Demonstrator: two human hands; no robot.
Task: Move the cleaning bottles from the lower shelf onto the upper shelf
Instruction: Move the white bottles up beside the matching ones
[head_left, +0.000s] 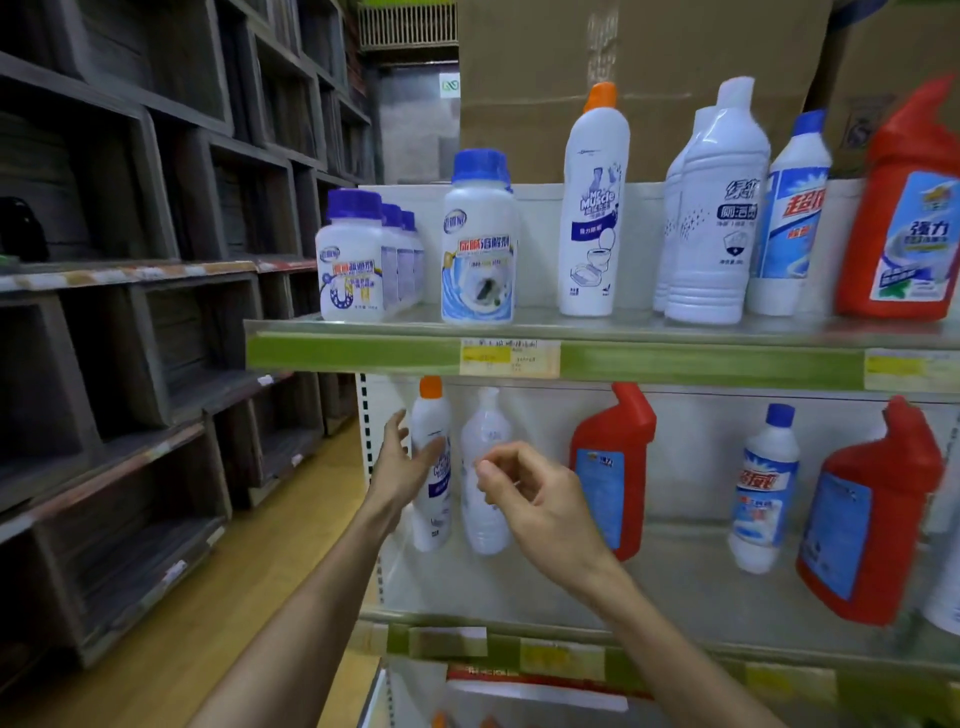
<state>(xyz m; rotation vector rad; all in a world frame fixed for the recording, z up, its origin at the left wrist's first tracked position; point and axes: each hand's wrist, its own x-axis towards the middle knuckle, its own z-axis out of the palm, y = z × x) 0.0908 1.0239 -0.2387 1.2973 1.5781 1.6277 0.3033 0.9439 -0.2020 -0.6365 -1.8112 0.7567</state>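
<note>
Head view, step: reaching for the first lower-shelf bottles.
Left hand (402, 462): fingers spread, touching the orange-capped bottle (431, 467).
Right hand (535, 493): loosely curled, empty, before the clear bottle (485, 467).
Next: likely close both grips, then lift to the upper shelf (353, 351) above the hands.

We saw even, soft indoor light, dim grey crates (130, 322) toward nine o'clock, slight overall softness, blur and wide-angle bending toward three o'clock edge.
</note>
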